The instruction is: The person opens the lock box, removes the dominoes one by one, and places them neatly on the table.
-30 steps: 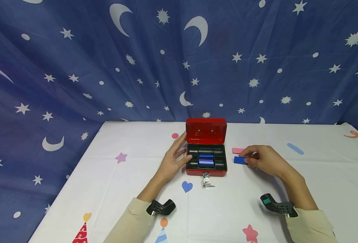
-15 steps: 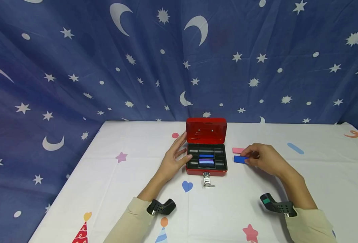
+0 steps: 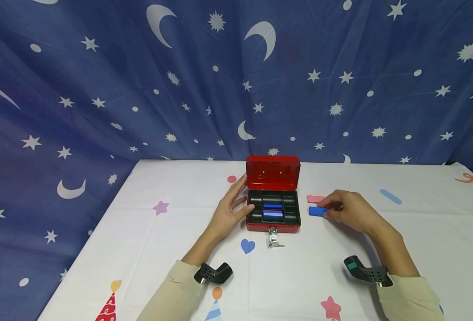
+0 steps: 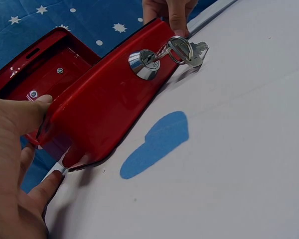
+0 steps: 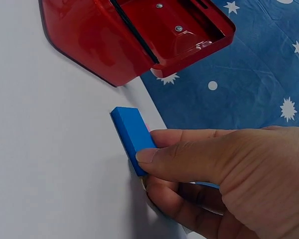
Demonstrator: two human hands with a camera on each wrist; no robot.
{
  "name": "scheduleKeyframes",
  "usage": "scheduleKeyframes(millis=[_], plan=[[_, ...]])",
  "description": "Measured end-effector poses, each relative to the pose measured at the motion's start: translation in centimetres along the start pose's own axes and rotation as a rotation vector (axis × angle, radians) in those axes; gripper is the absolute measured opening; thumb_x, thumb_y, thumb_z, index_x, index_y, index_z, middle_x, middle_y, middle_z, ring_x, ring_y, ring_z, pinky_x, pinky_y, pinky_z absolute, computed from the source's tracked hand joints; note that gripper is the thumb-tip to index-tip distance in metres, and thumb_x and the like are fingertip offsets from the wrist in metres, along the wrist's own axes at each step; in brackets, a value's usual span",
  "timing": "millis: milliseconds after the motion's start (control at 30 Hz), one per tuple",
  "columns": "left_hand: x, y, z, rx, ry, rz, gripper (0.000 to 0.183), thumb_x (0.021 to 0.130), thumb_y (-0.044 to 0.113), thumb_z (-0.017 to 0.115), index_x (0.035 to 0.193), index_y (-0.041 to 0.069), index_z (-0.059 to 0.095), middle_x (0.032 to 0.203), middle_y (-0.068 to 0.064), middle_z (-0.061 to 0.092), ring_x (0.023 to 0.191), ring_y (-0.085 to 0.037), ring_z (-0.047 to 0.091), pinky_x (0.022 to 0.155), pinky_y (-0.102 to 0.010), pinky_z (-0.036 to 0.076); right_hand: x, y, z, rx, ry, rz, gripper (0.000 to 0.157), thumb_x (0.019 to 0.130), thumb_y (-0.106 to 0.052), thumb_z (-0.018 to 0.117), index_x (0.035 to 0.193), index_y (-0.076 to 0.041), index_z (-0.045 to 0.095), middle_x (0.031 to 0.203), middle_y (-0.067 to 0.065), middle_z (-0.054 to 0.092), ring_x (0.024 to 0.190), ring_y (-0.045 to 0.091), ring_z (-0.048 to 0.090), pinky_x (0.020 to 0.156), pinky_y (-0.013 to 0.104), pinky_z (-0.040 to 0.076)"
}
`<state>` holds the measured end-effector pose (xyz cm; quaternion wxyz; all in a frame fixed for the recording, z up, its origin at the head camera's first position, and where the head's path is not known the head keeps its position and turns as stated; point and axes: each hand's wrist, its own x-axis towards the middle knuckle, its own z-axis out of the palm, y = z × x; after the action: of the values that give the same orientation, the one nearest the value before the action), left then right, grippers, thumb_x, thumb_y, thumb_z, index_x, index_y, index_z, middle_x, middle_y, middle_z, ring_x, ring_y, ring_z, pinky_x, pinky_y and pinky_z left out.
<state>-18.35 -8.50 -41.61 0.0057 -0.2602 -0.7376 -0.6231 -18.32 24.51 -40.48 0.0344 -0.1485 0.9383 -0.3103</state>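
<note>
My left hand (image 3: 226,214) spreads along the red box's (image 3: 256,227) left side, thumb on the rim, apparently steadying it near the far edge of the table (image 3: 292,276). Right of the box, my right hand (image 3: 352,211) pinches the blue block (image 3: 316,211) by its right end, leaving the left free; the pink block (image 3: 314,199) lies just beyond, nearer that edge.

The right hand (image 3: 352,211) partly covers the blue rectangular block (image 5: 128,130). The right wrist view crops the red metal box (image 5: 92,42).
</note>
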Motion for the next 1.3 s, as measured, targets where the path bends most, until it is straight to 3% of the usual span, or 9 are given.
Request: scheduleKeyframes(millis=[1300], plan=[[0.00, 0.04, 0.07, 0.002, 0.007, 0.012, 0.074, 0.087, -0.002, 0.065, 0.150, 0.004, 0.026, 0.155, -0.013, 0.025, 0.137, -0.034, 0.031, 0.102, -0.054, 0.037, -0.20, -0.19, -0.19, 0.000, -0.013, 0.007, 0.022, 0.078, 0.000, 0.075, 0.099, -0.007, 0.072, 0.088, 0.001, 0.064, 0.080, 0.021, 0.056, 0.077, 0.041, 0.051]])
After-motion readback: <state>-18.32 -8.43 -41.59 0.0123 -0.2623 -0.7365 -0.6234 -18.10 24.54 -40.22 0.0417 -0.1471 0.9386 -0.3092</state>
